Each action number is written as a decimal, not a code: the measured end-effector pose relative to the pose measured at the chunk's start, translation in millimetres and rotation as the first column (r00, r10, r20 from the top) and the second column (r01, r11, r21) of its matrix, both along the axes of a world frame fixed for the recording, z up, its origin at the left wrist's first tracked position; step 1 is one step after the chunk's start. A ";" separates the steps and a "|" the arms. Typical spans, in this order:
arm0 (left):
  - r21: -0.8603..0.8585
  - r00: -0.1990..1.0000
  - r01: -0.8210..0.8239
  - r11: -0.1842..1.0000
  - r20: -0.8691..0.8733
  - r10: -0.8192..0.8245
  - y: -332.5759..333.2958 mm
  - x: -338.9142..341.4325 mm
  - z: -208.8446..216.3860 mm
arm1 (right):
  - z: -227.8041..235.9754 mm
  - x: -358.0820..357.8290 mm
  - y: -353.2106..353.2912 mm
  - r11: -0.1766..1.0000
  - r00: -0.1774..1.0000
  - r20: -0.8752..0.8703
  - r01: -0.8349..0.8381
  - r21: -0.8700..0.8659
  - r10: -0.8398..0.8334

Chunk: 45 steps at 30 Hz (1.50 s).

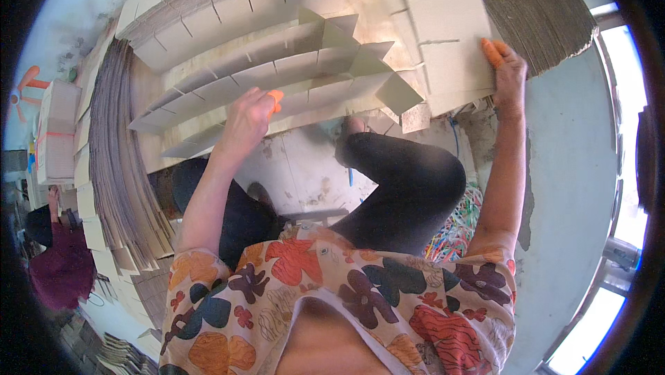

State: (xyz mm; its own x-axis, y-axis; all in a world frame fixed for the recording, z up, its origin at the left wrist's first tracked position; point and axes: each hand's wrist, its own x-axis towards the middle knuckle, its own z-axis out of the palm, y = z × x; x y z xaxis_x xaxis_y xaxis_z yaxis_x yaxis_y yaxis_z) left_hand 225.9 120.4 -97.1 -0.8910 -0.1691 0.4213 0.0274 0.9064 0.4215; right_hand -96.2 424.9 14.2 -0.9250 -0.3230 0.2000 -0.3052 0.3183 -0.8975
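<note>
Partly curled: right hand (510, 77) against cardboard (454, 60).

Everything's shot from a head-worn fisheye, aimed down past the shirt (260, 306), which is caught up close; cardboard strips (298, 67) are seen farther out.

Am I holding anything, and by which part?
Right hand: at the right edge of the card, grip uncertain. Left hand: by the slotted strips; can't tell whether it holds one.
</note>
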 end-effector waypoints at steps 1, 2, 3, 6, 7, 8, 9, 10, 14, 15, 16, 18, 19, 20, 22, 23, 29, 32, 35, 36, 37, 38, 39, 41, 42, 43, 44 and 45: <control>0.004 1.000 -0.010 1.000 -0.003 0.010 1.6 0.3 0.4 | -12.6 4.2 -3.6 1.000 1.000 0.009 -0.010 0.001 0.010; 0.007 1.000 -0.020 1.000 -0.006 0.020 3.9 -0.2 1.2 | -24.6 9.0 -7.2 1.000 1.000 0.018 -0.021 0.003 0.021; 0.012 0.999 -0.033 0.999 -0.008 0.033 4.8 0.5 1.3 | -33.8 16.1 -13.3 0.998 0.997 0.061 -0.057 0.020 0.056; 0.057 1.000 -0.026 0.998 0.018 0.025 2.6 1.1 -2.5 | -62.4 28.0 -20.8 0.989 0.985 0.139 -0.117 0.086 0.105; 0.058 1.000 -0.014 0.998 0.017 0.013 0.4 0.6 -5.4 | -72.4 25.0 -19.7 0.987 0.988 0.127 -0.101 0.125 0.085; 0.059 1.000 -0.001 0.998 0.015 0.000 -1.9 0.1 -8.9 | -78.1 21.2 -17.0 0.983 0.991 0.113 -0.083 0.165 0.065; 0.060 1.000 0.006 0.998 0.016 -0.007 -3.7 1.8 -10.7 | -78.6 21.0 -14.2 0.970 0.997 0.018 -0.077 0.230 0.075; 0.044 1.000 -0.007 0.999 0.011 0.006 -0.9 1.7 -4.9 | -79.9 15.3 -7.4 0.981 0.995 0.053 -0.088 0.175 0.080; 0.017 0.997 -0.044 0.999 -0.069 0.046 8.7 -2.5 11.0 | -54.6 7.9 7.3 0.992 0.991 0.071 -0.115 0.046 0.112; 0.019 0.993 -0.050 0.999 -0.103 0.052 8.8 -3.5 11.9 | -35.3 16.3 3.9 0.992 0.993 0.035 -0.115 0.048 0.113; 0.023 0.995 -0.045 0.999 -0.087 0.047 10.1 -5.4 13.3 | -17.1 25.3 0.4 0.993 0.994 -0.002 -0.110 0.050 0.111; 0.023 0.998 -0.033 0.999 -0.056 0.034 13.8 -9.7 18.4 | 10.2 54.1 -17.7 0.967 0.967 0.051 -0.247 -0.058 0.250; 0.011 0.998 -0.045 0.999 -0.048 0.046 16.4 -11.9 16.6 | 20.4 72.2 -29.9 0.957 0.957 0.050 -0.284 -0.065 0.287; 0.001 0.998 -0.055 0.999 -0.044 0.055 19.2 -14.9 12.7 | 25.3 83.7 -37.9 0.946 0.946 0.045 -0.318 -0.069 0.321; -0.017 0.997 -0.059 0.998 -0.054 0.058 20.2 -19.6 1.5 | 17.2 85.6 -48.0 0.908 0.910 -0.040 -0.407 0.102 0.412; -0.020 0.996 -0.052 0.998 -0.071 0.051 19.7 -22.5 -7.9 | 14.1 87.1 -52.8 0.877 0.884 -0.076 -0.441 0.189 0.461; -0.019 0.999 -0.036 0.999 -0.013 0.036 18.4 -23.8 -10.4 | 12.1 100.0 -77.4 0.762 0.795 -0.184 -0.445 0.470 0.578; 0.003 0.995 -0.087 0.996 -0.038 0.087 13.2 -28.0 2.4 | 8.2 97.6 -80.6 0.738 0.781 -0.177 -0.452 0.501 0.599; -0.127 0.964 -0.183 0.975 -0.218 0.153 -6.7 -39.6 11.8 | 7.9 98.6 -82.9 0.749 0.769 -0.225 -0.437 0.498 0.598; -0.192 0.942 -0.224 0.956 -0.295 0.161 -14.7 -43.1 11.8 | 8.1 98.7 -83.7 0.757 0.761 -0.253 -0.429 0.493 0.597; -0.190 0.958 -0.230 0.954 -0.217 0.188 -21.1 -44.5 8.9 | 6.6 98.2 -84.3 0.763 0.771 -0.233 -0.444 0.470 0.593; -0.189 0.967 -0.237 0.953 -0.138 0.213 -26.8 -45.0 4.4 | 4.2 97.3 -84.8 0.769 0.780 -0.213 -0.459 0.446 0.589; -0.189 0.970 -0.242 0.952 -0.058 0.235 -30.6 -45.4 0.2 | 2.8 96.3 -85.5 0.775 0.788 -0.194 -0.471 0.421 0.584; -0.153 0.973 -0.230 0.961 -0.034 0.228 -34.1 -45.7 -7.9 | 3.7 95.5 -88.4 0.748 0.783 -0.197 -0.437 0.499 0.590; -0.133 0.975 -0.220 0.966 -0.021 0.220 -33.7 -46.4 -9.5 | 3.4 94.7 -88.9 0.733 0.783 -0.197 -0.417 0.538 0.590; -0.119 0.976 -0.216 0.969 -0.015 0.216 -33.3 -47.3 -10.4 | 1.6 90.6 -88.5 0.743 0.782 -0.180 -0.454 0.492 0.597; -0.105 0.977 -0.211 0.972 -0.009 0.211 -32.6 -48.3 -10.4 | -0.9 84.3 -87.0 0.751 0.781 -0.162 -0.489 0.444 0.603; -0.093 0.977 -0.212 0.973 -0.003 0.212 -32.6 -47.7 -9.9 | -1.7 81.5 -87.4 0.756 0.775 -0.146 -0.525 0.392 0.614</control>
State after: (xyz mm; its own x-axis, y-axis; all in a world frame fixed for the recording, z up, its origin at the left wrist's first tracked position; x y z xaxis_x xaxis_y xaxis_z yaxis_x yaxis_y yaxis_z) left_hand 178.2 87.9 -107.0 -0.8420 -0.3150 0.4379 -0.1721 0.9262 0.3353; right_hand -14.7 337.5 12.4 -0.4775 -0.8578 0.1899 -0.7187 0.2571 -0.6461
